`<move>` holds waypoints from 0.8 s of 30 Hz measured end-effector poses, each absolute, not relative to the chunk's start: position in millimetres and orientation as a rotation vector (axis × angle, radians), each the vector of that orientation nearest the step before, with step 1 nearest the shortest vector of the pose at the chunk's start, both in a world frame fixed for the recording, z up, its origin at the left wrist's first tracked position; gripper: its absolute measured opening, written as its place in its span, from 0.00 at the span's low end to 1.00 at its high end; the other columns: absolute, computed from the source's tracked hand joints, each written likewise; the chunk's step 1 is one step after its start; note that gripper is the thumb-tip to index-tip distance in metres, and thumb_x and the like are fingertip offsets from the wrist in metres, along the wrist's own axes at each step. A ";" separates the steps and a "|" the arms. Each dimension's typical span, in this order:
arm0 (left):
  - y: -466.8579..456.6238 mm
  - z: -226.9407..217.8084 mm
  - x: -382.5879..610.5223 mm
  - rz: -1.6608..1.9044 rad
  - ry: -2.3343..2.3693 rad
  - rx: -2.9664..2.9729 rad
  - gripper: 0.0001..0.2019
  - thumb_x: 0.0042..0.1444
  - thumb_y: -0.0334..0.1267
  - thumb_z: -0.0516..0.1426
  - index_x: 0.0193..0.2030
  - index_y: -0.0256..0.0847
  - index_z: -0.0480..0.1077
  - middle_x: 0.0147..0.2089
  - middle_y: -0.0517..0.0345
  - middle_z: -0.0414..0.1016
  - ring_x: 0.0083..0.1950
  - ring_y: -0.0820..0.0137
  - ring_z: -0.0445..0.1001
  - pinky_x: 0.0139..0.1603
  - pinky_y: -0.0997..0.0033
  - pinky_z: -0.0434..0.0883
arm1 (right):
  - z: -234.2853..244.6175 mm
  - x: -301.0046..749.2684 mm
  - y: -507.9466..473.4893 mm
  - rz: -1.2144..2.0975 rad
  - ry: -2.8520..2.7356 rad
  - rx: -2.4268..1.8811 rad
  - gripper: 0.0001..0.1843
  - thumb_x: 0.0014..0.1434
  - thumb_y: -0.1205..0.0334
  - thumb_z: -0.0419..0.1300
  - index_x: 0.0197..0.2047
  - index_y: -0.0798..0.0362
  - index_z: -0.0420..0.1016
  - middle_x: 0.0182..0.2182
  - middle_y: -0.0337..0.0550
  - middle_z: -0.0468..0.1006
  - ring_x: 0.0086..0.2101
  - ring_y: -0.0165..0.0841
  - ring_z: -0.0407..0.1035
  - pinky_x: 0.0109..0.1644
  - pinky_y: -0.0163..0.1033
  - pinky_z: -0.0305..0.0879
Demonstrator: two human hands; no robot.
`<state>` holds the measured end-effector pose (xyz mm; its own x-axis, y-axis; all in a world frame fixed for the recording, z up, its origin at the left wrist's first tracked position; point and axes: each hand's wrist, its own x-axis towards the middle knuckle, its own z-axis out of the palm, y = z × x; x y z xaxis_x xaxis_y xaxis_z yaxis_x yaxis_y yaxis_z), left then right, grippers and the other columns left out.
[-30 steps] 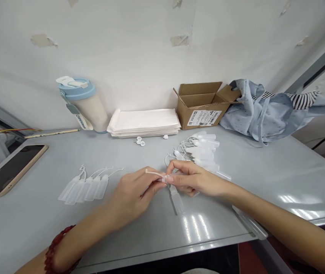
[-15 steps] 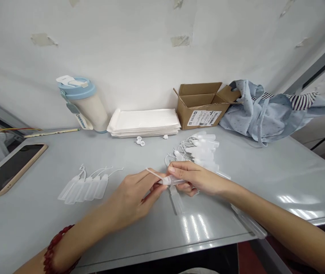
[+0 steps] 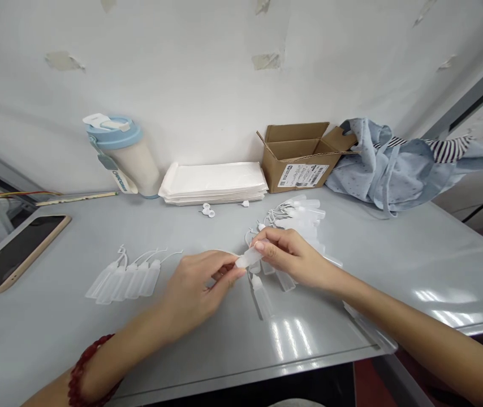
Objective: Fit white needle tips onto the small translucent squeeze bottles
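Observation:
Between both hands, above the grey table, is a small translucent plastic bottle, slightly tilted. My left hand pinches its left end between thumb and fingertips. The fingers of my right hand are closed on its right end and hide part of it. Just below lies another such bottle, its narrow white top towards me and the hands. A pile of similar bottles with thin white straps lies behind my right hand. Several more bottles lie side by side left of my left hand.
White packets are stacked at the wall beside an open cardboard box and a blue cloth bag. Small white caps lie in front. A tumbler and a phone are at left.
The held bottle has turned, its right end now higher. My right hand has shifted slightly up, uncovering more of the bottles beneath. The thin strap over my left fingers shows less.

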<state>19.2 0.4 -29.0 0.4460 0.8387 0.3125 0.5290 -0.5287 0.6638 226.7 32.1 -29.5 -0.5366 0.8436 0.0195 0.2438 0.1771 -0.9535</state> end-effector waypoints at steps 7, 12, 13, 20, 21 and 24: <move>-1.1 -32.2 19.9 0.970 1.166 2.415 0.04 0.60 0.31 0.54 0.39 0.40 0.69 0.30 0.61 0.73 0.29 0.74 0.72 0.30 0.78 0.70 | -28.2 225.7 30.1 1.378 -1.863 -1.007 0.18 0.66 0.50 0.50 0.32 0.55 0.67 0.20 0.32 0.62 0.21 0.24 0.56 0.25 0.31 0.52; 2.9 -18.2 19.9 0.691 1.121 1.878 0.11 0.63 0.41 0.52 0.35 0.40 0.72 0.26 0.62 0.74 0.27 0.73 0.73 0.29 0.77 0.73 | -26.6 226.1 29.9 1.403 -1.882 -0.961 0.13 0.64 0.54 0.53 0.41 0.54 0.71 0.24 0.36 0.69 0.24 0.27 0.62 0.28 0.33 0.59; 3.3 -16.6 19.3 0.644 1.108 1.839 0.12 0.64 0.41 0.51 0.35 0.40 0.73 0.26 0.62 0.75 0.27 0.73 0.73 0.29 0.76 0.73 | -26.6 226.4 30.0 1.392 -1.900 -0.936 0.12 0.64 0.55 0.54 0.42 0.54 0.71 0.24 0.36 0.69 0.25 0.27 0.63 0.29 0.33 0.60; 3.3 -14.4 14.8 0.424 1.043 1.767 0.19 0.65 0.45 0.48 0.26 0.40 0.70 0.25 0.61 0.75 0.27 0.72 0.74 0.29 0.75 0.70 | -26.7 228.2 30.2 1.235 -2.014 -0.878 0.10 0.63 0.60 0.53 0.43 0.53 0.74 0.29 0.38 0.73 0.27 0.28 0.65 0.30 0.33 0.60; 2.9 -14.4 15.2 0.413 1.056 1.790 0.20 0.65 0.45 0.48 0.25 0.39 0.68 0.23 0.62 0.75 0.26 0.73 0.73 0.27 0.76 0.68 | -26.5 228.3 30.2 1.237 -2.014 -0.873 0.10 0.63 0.60 0.53 0.43 0.53 0.74 0.29 0.39 0.73 0.28 0.28 0.66 0.31 0.34 0.60; 1.8 -17.6 17.1 0.482 1.108 2.020 0.20 0.65 0.43 0.49 0.23 0.39 0.66 0.21 0.64 0.70 0.23 0.75 0.67 0.23 0.77 0.62 | -25.6 228.6 30.3 1.243 -2.009 -0.910 0.12 0.63 0.56 0.55 0.42 0.54 0.74 0.26 0.38 0.71 0.26 0.27 0.63 0.28 0.33 0.58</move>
<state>17.1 1.8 -17.6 0.5506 0.8341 -0.0340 0.5439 -0.3275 0.7726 228.6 30.3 -25.6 -0.5845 0.8004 0.1333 0.2379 0.3261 -0.9149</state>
